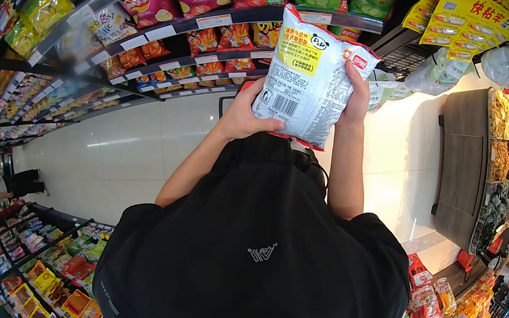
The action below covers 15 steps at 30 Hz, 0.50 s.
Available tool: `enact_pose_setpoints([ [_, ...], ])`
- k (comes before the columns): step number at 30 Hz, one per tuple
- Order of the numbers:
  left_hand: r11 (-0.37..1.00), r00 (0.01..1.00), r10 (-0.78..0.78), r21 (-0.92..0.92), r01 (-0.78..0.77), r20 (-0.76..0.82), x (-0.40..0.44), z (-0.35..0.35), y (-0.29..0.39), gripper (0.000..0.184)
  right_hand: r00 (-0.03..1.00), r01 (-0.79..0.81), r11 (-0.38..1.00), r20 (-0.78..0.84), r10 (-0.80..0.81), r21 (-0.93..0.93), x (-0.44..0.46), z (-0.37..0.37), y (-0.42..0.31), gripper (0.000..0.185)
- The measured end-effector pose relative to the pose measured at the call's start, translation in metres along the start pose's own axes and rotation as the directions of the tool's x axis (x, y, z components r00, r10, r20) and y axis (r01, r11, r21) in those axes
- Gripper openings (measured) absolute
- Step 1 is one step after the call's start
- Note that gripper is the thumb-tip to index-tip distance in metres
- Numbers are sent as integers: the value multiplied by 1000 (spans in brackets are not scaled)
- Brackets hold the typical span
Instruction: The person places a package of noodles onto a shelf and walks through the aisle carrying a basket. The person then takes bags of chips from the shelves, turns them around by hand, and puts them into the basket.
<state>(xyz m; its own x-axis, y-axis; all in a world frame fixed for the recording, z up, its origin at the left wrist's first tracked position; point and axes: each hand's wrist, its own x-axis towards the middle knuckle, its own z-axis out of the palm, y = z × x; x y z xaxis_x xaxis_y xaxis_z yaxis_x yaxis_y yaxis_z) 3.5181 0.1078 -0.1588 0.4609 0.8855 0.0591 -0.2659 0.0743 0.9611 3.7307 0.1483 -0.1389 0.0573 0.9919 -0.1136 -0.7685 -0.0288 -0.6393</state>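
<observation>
A silvery-white snack bag (299, 91) with red edges is held up in front of my chest, tilted a little to the right. Its printed back faces me, with a yellow text panel at the top and a barcode low on the left. My left hand (248, 116) grips the lower left corner, thumb across the front. On the upper right side my right hand (355, 98) is closed round the edge, its thumb near a red logo. The other fingers of both hands are partly hidden behind the bag.
Curved shelves (222, 16) of chip bags stand ahead, with yellow hanging packets (468, 23) at the upper right. A dark wooden display stand (462, 167) is to the right. Snack racks (54, 261) fill the lower left; another person (10, 185) is at far left. Tiled floor (120, 154) lies between.
</observation>
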Motion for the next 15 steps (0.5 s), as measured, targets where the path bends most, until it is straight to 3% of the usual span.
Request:
enact_pose_setpoints([
  [15,1000,1000,5,9,-5,-4,-1,-4,1,80,1000,-5,1000,14,5,-3,1,3,2,27],
])
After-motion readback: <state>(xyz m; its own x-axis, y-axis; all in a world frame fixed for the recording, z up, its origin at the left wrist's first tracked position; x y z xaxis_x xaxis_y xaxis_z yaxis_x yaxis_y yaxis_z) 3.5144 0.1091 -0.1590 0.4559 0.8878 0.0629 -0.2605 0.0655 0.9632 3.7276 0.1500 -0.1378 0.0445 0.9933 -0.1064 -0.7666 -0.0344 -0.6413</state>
